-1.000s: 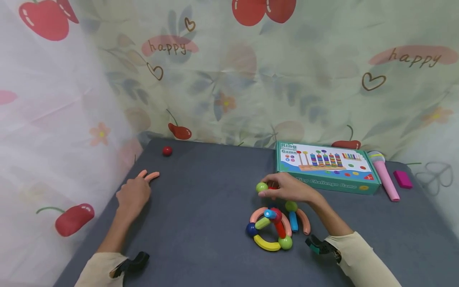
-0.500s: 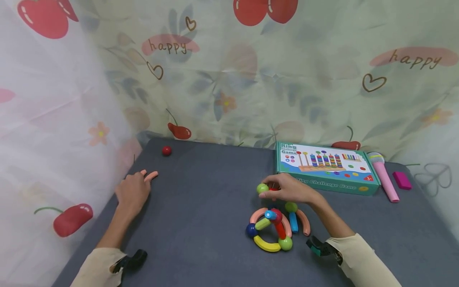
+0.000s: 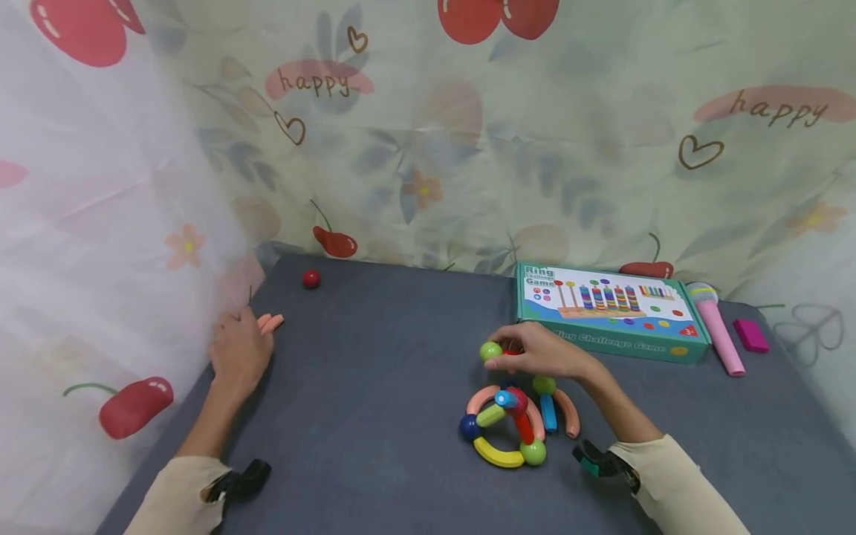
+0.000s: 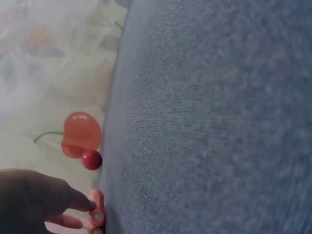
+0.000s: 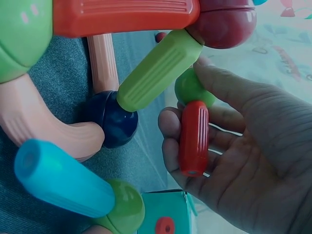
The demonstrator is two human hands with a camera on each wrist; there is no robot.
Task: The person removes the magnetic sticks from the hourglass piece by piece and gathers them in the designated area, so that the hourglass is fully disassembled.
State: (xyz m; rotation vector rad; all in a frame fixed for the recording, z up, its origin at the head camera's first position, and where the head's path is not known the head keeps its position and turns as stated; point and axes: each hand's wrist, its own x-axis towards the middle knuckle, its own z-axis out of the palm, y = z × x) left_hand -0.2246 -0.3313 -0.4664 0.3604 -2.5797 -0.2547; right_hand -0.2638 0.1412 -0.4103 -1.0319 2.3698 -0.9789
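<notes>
At the table's left edge my left hand point(image 3: 239, 353) has its fingers at two salmon-pink magnetic rods point(image 3: 270, 323); in the left wrist view, a fingertip and another finger meet the rods point(image 4: 97, 214) at their ends. My right hand point(image 3: 545, 351) holds a short red magnetic rod point(image 5: 194, 139) with a green ball point(image 5: 190, 87) on its end, raised behind the built piece. That piece, a ring of pink and yellow curved rods point(image 3: 498, 453) with blue point(image 3: 470, 426) and green balls, carries a red ball and straight rods. Beside it lie a blue rod point(image 3: 548, 413), a green ball and a curved pink rod point(image 3: 568, 413).
A red ball point(image 3: 310, 279) lies at the back left of the grey table point(image 3: 374, 371). At the back right stand a green Ring Challenge Game box point(image 3: 611, 312), a pink toy microphone point(image 3: 718, 327) and a magenta block point(image 3: 751, 336). Printed cloth hangs behind and to the left.
My left hand has shifted slightly left and back, and the two pink rods have moved left and closer together. My right hand keeps its grip on the red rod, almost still.
</notes>
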